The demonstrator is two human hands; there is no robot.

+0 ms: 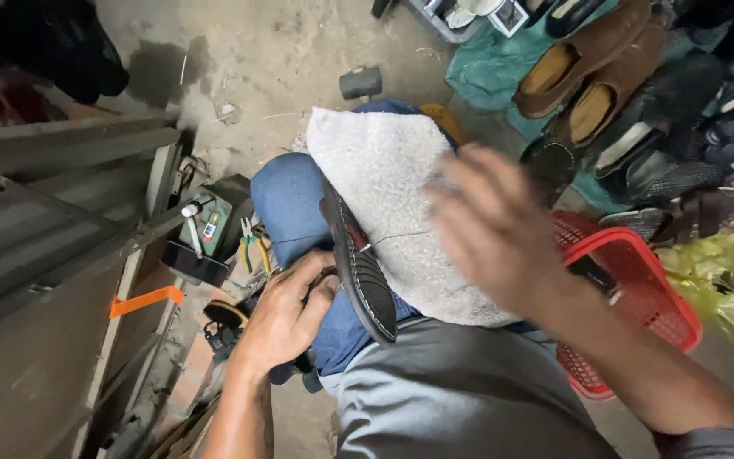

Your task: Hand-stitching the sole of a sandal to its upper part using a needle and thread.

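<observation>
My left hand (286, 310) grips a dark shoe (358, 263) held on edge between my knees, its ridged black sole facing right. A thin thread runs from the sole's edge across a white towel (392, 183) draped over my right knee. My right hand (499, 234) is blurred above the towel, fingers spread; whether it pinches the thread I cannot tell. My jeans (286, 200) show blue under the towel.
A red plastic basket (639, 280) stands at my right. Brown loafers (592, 64) and several dark shoes lie on a teal cloth beyond it. Green-handled pliers (252, 242) and a small tube rest on a box at left, beside grey metal frames (61, 195). A hammer head (360, 82) lies on the concrete.
</observation>
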